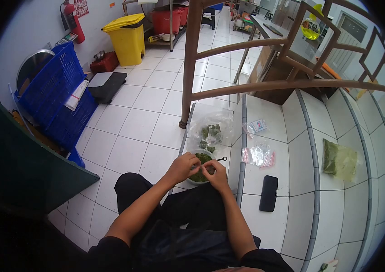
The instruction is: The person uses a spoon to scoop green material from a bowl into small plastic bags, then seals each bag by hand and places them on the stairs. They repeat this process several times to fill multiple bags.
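A light-coloured round bowl (196, 182) of green crumbled leafy stuff (202, 158) sits between my legs on a tiled step. My left hand (183, 167) and my right hand (215, 174) meet above it, fingertips pinched close together. Whatever lies between the fingers is too small to make out. A dark handle with a ring end (222, 159) sticks out at the bowl's right side. Just beyond the bowl lies an open clear plastic bag (226, 124) with more green stuff in it. Small clear zip bags (260, 155) are on the step to the right.
A black phone (268, 194) lies right of my right arm. Higher up the steps is a filled green bag (339, 159). A brown metal railing (242, 89) stands ahead. To the left are blue crates (54, 90), a black floor scale (108, 87) and a yellow bin (126, 41).
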`<act>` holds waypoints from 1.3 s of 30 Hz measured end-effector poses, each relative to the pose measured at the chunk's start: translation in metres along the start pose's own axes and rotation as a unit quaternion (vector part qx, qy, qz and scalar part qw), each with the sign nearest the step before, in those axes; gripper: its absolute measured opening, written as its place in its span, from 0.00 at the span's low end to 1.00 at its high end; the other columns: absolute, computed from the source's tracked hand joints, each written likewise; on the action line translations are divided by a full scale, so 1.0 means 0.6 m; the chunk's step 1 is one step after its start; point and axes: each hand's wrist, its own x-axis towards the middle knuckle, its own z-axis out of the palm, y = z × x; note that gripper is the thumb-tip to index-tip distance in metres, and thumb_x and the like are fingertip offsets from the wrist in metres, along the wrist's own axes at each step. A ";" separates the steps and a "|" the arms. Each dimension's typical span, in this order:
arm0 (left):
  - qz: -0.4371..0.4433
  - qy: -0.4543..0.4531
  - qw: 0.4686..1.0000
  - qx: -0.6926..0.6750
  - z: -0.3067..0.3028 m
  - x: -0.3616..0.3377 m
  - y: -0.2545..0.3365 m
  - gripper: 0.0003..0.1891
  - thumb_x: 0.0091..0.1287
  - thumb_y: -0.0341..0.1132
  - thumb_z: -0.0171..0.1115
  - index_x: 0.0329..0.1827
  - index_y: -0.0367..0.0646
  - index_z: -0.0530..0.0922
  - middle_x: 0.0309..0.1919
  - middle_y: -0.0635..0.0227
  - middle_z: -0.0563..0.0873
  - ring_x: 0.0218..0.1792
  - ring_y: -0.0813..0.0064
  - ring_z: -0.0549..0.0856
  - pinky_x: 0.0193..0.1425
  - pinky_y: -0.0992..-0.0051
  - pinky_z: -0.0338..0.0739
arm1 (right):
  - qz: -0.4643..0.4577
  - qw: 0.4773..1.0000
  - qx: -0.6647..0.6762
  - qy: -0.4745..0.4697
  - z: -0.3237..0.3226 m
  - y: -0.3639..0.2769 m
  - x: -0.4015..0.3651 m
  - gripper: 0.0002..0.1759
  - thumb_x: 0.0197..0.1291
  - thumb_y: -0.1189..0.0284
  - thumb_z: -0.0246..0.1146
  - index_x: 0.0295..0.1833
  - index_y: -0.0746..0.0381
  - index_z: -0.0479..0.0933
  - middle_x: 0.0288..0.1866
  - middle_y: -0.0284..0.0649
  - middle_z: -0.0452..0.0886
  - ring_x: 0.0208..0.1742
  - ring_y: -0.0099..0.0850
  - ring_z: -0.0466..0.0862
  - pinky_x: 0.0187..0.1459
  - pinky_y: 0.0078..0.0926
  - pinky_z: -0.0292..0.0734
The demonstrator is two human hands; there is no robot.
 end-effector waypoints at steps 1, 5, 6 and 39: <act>-0.003 -0.006 1.000 0.009 0.000 0.000 0.000 0.07 0.61 0.31 0.74 0.38 0.41 0.84 0.39 0.62 0.87 0.46 0.58 0.86 0.52 0.62 0.82 | -0.007 1.000 -0.012 -0.007 0.000 0.000 0.000 0.07 0.62 0.75 0.73 0.43 0.63 0.84 0.37 0.36 0.85 0.34 0.24 0.83 0.35 0.22 0.76; 0.010 -0.011 1.000 0.012 0.004 -0.002 -0.004 0.07 0.61 0.32 0.74 0.38 0.42 0.83 0.39 0.62 0.86 0.46 0.58 0.86 0.51 0.61 0.82 | -0.028 1.000 -0.007 -0.003 0.002 0.006 -0.001 0.07 0.60 0.75 0.74 0.42 0.63 0.84 0.36 0.37 0.84 0.34 0.25 0.83 0.37 0.23 0.77; 0.007 -0.004 1.000 0.006 0.003 -0.002 0.000 0.07 0.61 0.32 0.74 0.38 0.42 0.83 0.38 0.62 0.86 0.46 0.58 0.86 0.51 0.61 0.82 | -0.012 1.000 -0.002 -0.001 0.001 0.000 -0.002 0.08 0.60 0.75 0.74 0.42 0.64 0.83 0.36 0.37 0.84 0.35 0.25 0.83 0.38 0.24 0.77; 0.002 -0.059 0.998 -0.012 -0.015 -0.003 0.001 0.09 0.67 0.37 0.73 0.41 0.43 0.83 0.39 0.62 0.86 0.44 0.58 0.87 0.48 0.62 0.82 | -0.052 0.998 -0.018 0.021 -0.002 0.003 -0.001 0.09 0.56 0.76 0.74 0.40 0.65 0.82 0.37 0.38 0.84 0.37 0.26 0.82 0.42 0.25 0.78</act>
